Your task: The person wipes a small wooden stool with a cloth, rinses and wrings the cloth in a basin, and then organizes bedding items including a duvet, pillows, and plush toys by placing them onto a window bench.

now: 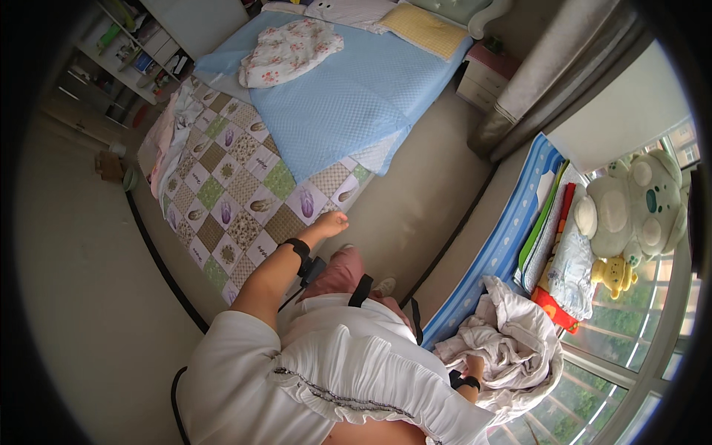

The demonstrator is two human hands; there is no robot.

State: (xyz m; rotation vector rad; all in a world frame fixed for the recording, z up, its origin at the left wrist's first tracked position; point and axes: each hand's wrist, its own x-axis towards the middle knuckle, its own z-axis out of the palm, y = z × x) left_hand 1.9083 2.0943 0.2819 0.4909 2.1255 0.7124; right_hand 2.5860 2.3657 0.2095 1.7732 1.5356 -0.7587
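A crumpled bundle of off-white bedding [517, 350] lies on the windowsill at the right. My right hand [476, 365] is at its near side, with the fingers partly hidden in the folds and gripping the cloth. Over the near corner of the bed, beside the strip of floor, my left hand [332, 223] hangs with its fingers loosely curled and nothing seen in it. Beneath it is a patchwork-print bed cover [245, 189]. A blue quilted sheet [339, 111] covers the farther part of the bed, and a floral-print cloth [292, 53] rests crumpled on top.
A blue striped mat [473, 311] runs along the sill, with folded textiles [570, 272], a plush koala [634, 206] and a small yellow plush toy [614, 276] by the window. Bare floor [414, 183] separates bed and sill. A nightstand [484, 78] stands beside the grey curtain [534, 83].
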